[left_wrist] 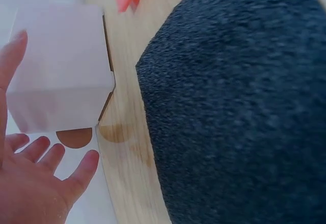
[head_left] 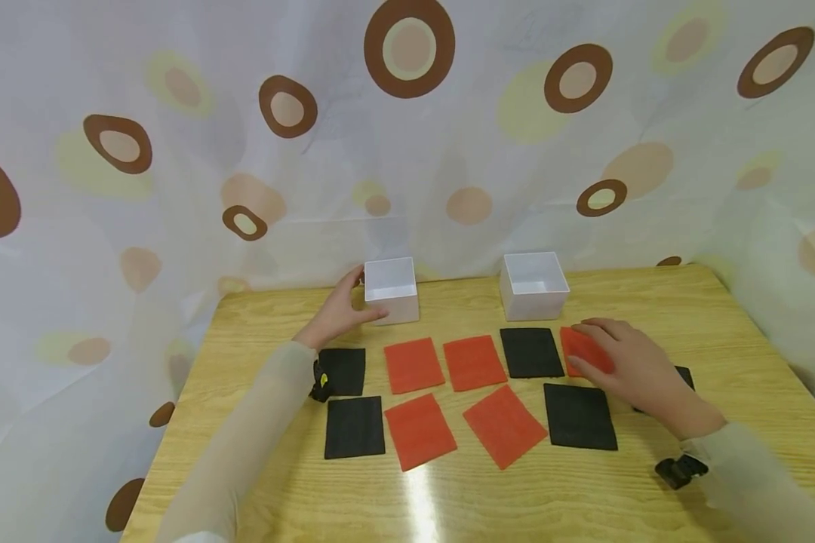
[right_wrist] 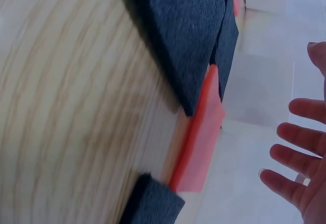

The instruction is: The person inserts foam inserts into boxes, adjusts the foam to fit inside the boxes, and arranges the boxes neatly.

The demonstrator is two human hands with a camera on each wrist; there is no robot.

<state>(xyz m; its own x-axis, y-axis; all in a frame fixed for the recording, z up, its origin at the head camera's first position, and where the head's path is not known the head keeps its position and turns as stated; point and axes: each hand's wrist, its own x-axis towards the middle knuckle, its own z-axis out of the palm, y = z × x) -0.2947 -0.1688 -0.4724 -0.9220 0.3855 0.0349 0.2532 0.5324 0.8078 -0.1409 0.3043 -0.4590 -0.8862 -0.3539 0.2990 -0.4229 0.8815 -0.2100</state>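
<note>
A small open-topped white box (head_left: 399,310) stands at the back of the table, and my left hand (head_left: 339,311) reaches to its left side. Those fingers are spread, with the thumb in front of the box; in the left wrist view the white box (left_wrist: 61,56) lies just past the hand (left_wrist: 35,188), and contact is not clear. My right hand (head_left: 635,369) hovers over a red square (head_left: 576,351) of felt-like material, covering part of it. In the right wrist view, that hand's fingers (right_wrist: 300,137) are extended and hold nothing.
A second white box (head_left: 533,307) stands to the right. Between the arms lie several red squares (head_left: 414,365) and black squares (head_left: 579,416) in two rough rows on the wooden table (head_left: 489,505). One black square (head_left: 684,375) is partly hidden behind my right hand. A patterned curtain (head_left: 448,151) hangs behind.
</note>
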